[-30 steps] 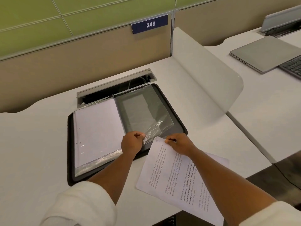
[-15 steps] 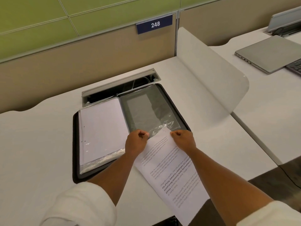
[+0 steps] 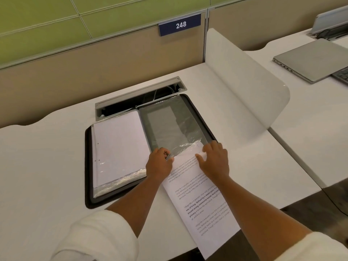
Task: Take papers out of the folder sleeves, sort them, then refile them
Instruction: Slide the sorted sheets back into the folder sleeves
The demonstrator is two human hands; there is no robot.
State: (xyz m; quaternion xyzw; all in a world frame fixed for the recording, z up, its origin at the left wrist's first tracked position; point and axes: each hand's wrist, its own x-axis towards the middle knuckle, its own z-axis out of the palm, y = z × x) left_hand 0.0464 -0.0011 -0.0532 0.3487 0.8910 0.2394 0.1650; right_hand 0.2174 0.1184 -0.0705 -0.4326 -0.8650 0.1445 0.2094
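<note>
From the head camera, the left hand (image 3: 159, 163) pinches the near edge of a clear plastic sleeve (image 3: 175, 127) on the right page of the open black folder (image 3: 88, 166). Just right of that pinch, the right hand (image 3: 214, 161) lies on a printed sheet (image 3: 199, 204), fingers fairly straight and pressing its top edge at the sleeve's mouth; whether the corner is already inside is hard to tell through the crinkled plastic. The sheet trails back from the hands past the desk (image 3: 37, 166) edge. Left of the pinch, filled sleeves (image 3: 118, 146) are stacked on the folder's other page.
</note>
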